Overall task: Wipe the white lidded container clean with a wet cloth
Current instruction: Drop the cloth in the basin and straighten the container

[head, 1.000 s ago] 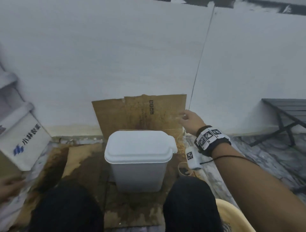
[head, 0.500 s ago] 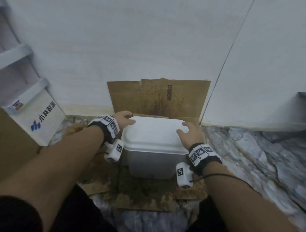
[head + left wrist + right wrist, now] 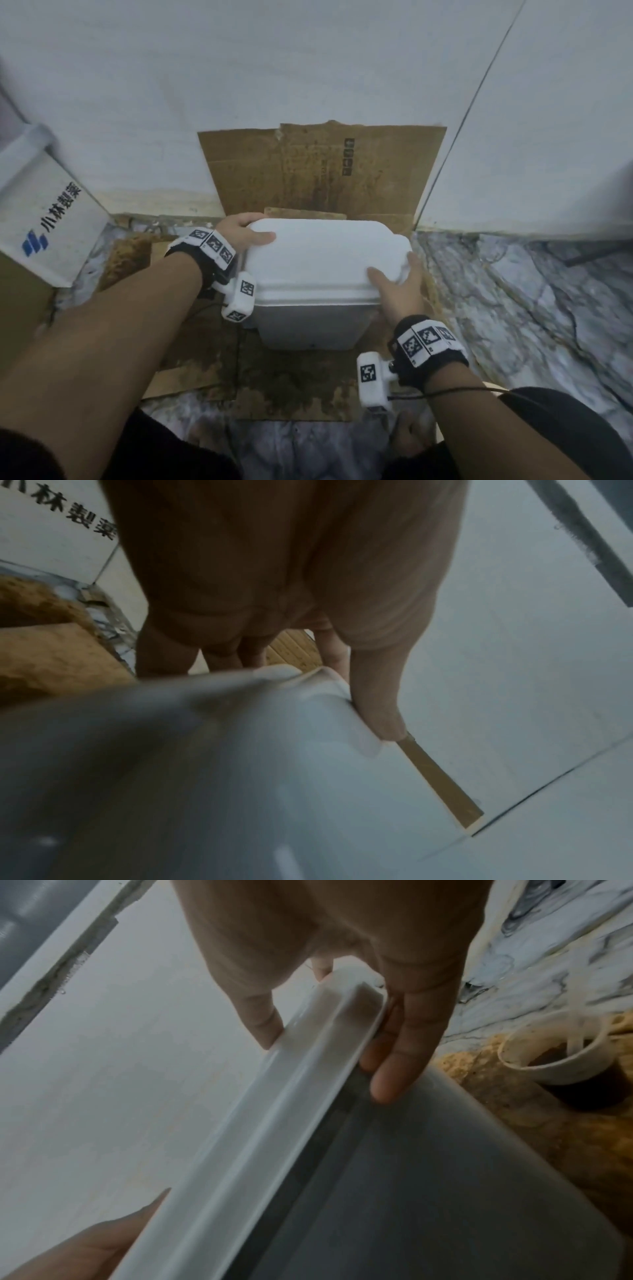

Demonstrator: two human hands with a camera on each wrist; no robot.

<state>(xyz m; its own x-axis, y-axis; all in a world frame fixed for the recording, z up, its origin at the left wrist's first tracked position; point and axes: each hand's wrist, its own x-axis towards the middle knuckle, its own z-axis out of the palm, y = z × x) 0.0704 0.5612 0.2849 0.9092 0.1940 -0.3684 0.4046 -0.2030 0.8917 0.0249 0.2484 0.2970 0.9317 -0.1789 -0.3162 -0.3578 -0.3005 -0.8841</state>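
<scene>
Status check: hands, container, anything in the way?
Left hand and right hand grip the lid edges. Container upright on cardboard. No cloth in view.

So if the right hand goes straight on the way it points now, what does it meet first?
Probably the stained cardboard leaning on the wall, just behind the white lidded container the right hand grips; depth is unclear.

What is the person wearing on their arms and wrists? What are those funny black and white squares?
Both forearms are bare, with no sleeves showing. The left wrist and right wrist each wear a black band with white tiles printed with blocky black square patterns. A small white box with the same kind of marker hangs from each band, and a thin black cable trails off the right one.
</scene>
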